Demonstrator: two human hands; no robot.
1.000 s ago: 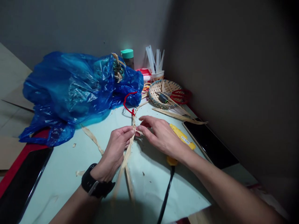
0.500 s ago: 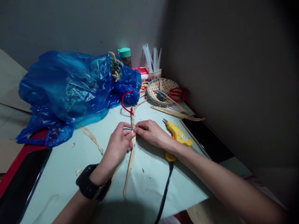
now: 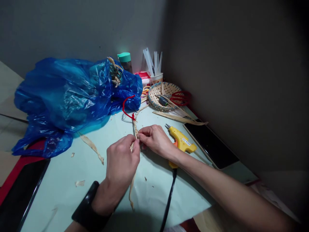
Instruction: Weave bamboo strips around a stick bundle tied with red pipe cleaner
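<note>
A braid of dried straw strips lies on the pale green table, tied at its far end with a red cord. My left hand is closed, pinching the strips near the braid's near end. My right hand is closed too, pinching the strips from the right, fingertips almost touching the left hand's. Loose strip ends trail toward me below the left hand. A black watch sits on my left wrist.
A big blue plastic bag fills the back left. A yellow glue gun with a black cable lies right of my hands, a phone beyond it. A woven basket with red scissors, a cup of glue sticks and a green-capped bottle stand at the back. Straw scraps lie left.
My left hand has turned over, back now upward, and closed round the strips. The right hand stays pinched at the braid. The trailing strip ends have shifted.
</note>
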